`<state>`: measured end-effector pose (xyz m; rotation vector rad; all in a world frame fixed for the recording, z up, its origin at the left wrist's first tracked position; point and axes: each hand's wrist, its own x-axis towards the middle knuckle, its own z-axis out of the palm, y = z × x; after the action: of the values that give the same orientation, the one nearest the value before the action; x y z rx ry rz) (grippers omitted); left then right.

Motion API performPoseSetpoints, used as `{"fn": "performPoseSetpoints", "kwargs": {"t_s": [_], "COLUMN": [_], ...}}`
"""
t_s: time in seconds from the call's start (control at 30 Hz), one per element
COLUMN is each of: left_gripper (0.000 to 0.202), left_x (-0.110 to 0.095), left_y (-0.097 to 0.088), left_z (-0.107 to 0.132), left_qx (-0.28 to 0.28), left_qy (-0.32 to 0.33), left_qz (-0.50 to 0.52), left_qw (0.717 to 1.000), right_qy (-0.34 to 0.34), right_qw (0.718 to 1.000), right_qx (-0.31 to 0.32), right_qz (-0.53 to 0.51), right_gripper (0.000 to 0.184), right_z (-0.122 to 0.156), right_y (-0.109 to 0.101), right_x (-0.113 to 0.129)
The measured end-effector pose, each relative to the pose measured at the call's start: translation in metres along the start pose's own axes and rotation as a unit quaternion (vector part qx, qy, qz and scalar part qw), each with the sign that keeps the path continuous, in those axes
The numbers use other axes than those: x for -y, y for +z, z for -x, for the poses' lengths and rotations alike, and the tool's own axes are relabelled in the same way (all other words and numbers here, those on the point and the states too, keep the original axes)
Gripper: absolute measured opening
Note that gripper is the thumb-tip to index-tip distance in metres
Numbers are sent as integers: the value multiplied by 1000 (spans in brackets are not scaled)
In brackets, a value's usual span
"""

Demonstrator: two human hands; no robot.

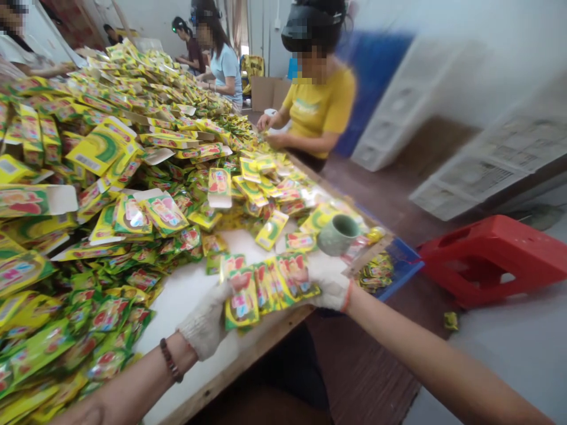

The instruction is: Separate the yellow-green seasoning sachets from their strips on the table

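Observation:
Between my two gloved hands is a row of small yellow-green candy packets (268, 286), stood side by side and overlapping. My left hand (206, 324), in a whitish work glove, closes on the row's left end. At its right end my right hand (330, 282), in a similar glove, presses against the packets; its fingers are partly hidden and blurred. The row is just above the front edge of the white tabletop (177, 313). Behind it lie loose printed cartons (271, 230) and a greenish cup (339, 234).
A huge heap of cartons and packets (133, 177) covers the table's left and far side. A blue crate (403, 268) with packets stands below the right edge, near a red plastic stool (496, 260). A co-worker in yellow (319, 112) works across the corner; others sit farther back.

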<state>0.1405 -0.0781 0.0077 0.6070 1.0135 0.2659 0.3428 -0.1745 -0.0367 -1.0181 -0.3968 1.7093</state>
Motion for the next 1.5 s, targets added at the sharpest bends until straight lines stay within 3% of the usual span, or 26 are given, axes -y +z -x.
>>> {"fn": "performPoseSetpoints", "kwargs": {"t_s": [0.13,0.23,0.33,0.43,0.53,0.6,0.7,0.77,0.83,0.9,0.93,1.0,1.07,1.13,1.2,1.27,1.33,1.37,1.43,1.5], "left_gripper": [48,53,54,56,54,47,39,48,73,86,84,64,44,38,41,46,43,41,39,40], "left_x": [1,3,10,21,34,45,59,63,63,60,59,56,54,51,49,48,47,47,47,46], "left_y": [7,26,61,110,165,205,267,306,335,345,342,318,276,220,160,102,54,35,7,-11], "left_z": [8,17,25,27,15,-3,-37,-58,-72,-78,-78,-74,-67,-59,-50,-39,-25,-17,-2,9], "left_qx": [11,31,79,153,238,310,357,384,317,258,248,273,307,317,312,268,222,191,125,61], "left_qy": [34,27,5,-7,-27,-5,6,47,148,240,267,277,238,177,103,49,40,49,74,93], "left_qz": [-33,-52,-64,-89,-148,-195,-236,-292,-373,-424,-438,-457,-505,-545,-551,-529,-507,-490,-461,-437], "left_qw": [999,998,995,984,960,931,904,874,859,834,822,800,771,756,767,804,832,849,876,892], "right_qy": [-103,-179,-229,-254,-291,-323,-392,-435,-439,-394,-356,-286,-247,-208,-171,-133,-86,-67,-61,-65], "right_qw": [993,982,965,940,907,876,821,790,780,802,813,816,818,826,849,883,922,942,985,998], "right_qx": [9,-26,-89,-165,-228,-279,-346,-363,-367,-370,-390,-442,-459,-463,-442,-394,-327,-283,-134,-17], "right_qz": [-50,-62,-96,-156,-203,-223,-230,-235,-253,-253,-244,-239,-245,-246,-236,-215,-187,-167,-88,-12], "right_gripper": [63,70,65,64,58,52,39,31,27,30,34,38,35,32,26,23,29,35,44,50], "right_z": [13,38,72,108,136,151,171,178,174,158,147,120,96,79,72,75,84,89,97,95], "right_y": [25,43,49,38,14,-8,-53,-92,-137,-182,-201,-231,-245,-243,-227,-202,-174,-160,-131,-100], "right_x": [-7,-10,-16,-24,-28,-26,-17,-6,7,16,18,13,-3,-26,-51,-71,-80,-80,-70,-50]}}
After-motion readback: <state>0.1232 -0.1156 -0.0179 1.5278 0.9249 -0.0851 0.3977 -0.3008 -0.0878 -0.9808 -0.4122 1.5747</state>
